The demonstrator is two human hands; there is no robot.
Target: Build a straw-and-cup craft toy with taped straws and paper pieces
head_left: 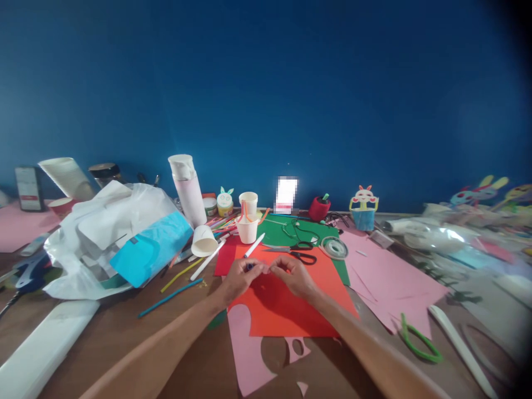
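Over an orange sheet (307, 310), both hands meet with their fingertips close together. My left hand (245, 277) is closed in a pinch on a small pink piece (266, 268). My right hand (291, 274) pinches the same piece from the other side. A white pen (254, 245) points up and away beside my left hand, its lower end partly hidden by the fingers. Black-handled scissors (305, 257) lie just beyond my right hand. Stacked paper cups (247, 230) with orange strips stand behind the hands.
A plastic bag (141, 208) with papers and a blue card (152, 249) fill the left. Pink sheets (386, 271), a tape roll (334, 248) and a green pipe cleaner (419, 346) lie right. Cut pink paper (249, 366) is near the front. A lit screen (286, 194) stands by the wall.
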